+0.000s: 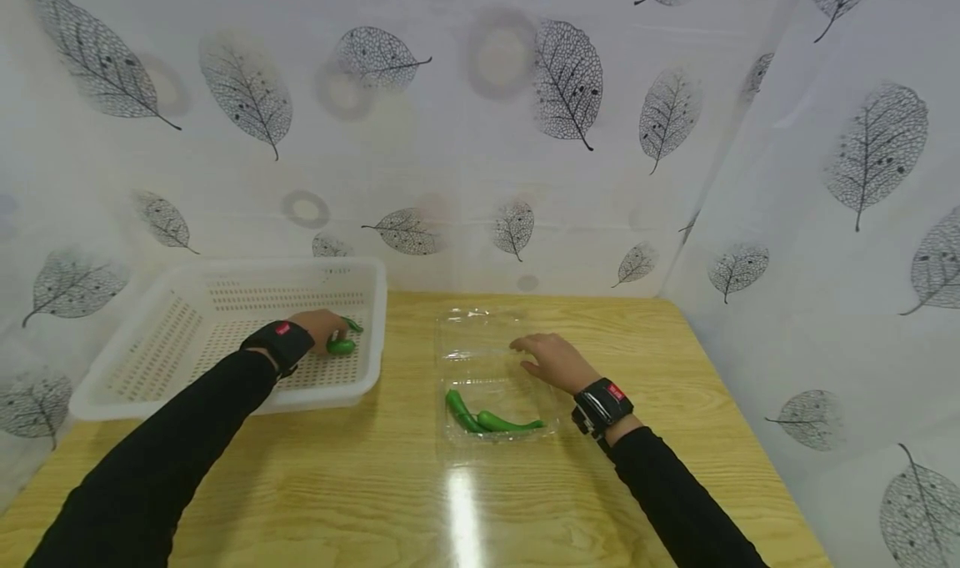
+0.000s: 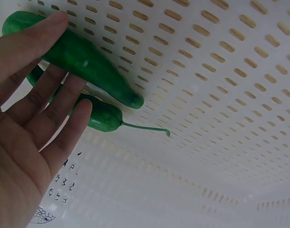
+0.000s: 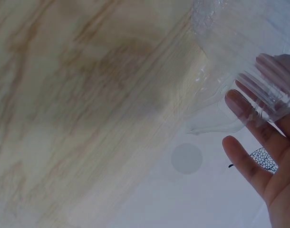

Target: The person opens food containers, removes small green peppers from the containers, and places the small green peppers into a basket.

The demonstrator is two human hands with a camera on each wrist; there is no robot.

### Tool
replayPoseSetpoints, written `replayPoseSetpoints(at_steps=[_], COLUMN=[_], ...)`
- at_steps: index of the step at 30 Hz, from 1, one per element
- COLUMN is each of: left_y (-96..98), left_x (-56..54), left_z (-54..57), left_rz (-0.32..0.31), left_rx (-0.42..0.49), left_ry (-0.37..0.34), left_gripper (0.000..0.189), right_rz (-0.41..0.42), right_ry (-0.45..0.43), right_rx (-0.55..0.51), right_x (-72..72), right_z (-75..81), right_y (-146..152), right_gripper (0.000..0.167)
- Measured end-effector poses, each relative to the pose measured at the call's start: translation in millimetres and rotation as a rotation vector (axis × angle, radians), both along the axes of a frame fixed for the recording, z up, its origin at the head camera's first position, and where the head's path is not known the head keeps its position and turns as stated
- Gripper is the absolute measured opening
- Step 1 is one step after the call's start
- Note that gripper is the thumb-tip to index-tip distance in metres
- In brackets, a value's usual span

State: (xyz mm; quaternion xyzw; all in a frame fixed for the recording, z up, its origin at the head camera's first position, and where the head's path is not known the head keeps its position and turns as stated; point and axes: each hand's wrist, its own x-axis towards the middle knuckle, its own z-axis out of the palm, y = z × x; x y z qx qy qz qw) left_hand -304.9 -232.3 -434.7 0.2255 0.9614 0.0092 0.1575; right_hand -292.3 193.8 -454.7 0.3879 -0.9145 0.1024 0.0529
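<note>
Left hand (image 1: 321, 328) pinches green pepper (image 2: 83, 57) between thumb and fingers, right end of white basket (image 1: 379, 318); second pepper (image 2: 104, 116) just beside. Right hand (image 1: 558, 361) fingers loose, apart, at clear box's (image 1: 510, 397) right edge, contact unclear; two chillies (image 1: 502, 423) in its near half.

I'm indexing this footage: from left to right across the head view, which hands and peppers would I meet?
Left hand → green peppers in the white basket → two other peppers in the clear box → right hand.
</note>
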Motion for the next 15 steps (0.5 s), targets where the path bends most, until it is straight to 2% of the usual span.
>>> replayPoseSetpoints(at_steps=[8, 15], left_y=[1.8, -1.2], left_x=[3.1, 1.2], left_z=[5.1, 6.3], left_rz=[-0.001, -0.018], left_rx=[-0.018, -0.008], left_ry=[0.0, -0.011], left_gripper=[0.025, 0.026], right_rz=[0.003, 0.008], right_ry=[0.007, 0.002], right_rx=[0.016, 0.009], right_x=[1.5, 2.9], right_z=[2.2, 4.0], right_y=[-0.3, -0.7], right_gripper=[0.032, 0.033])
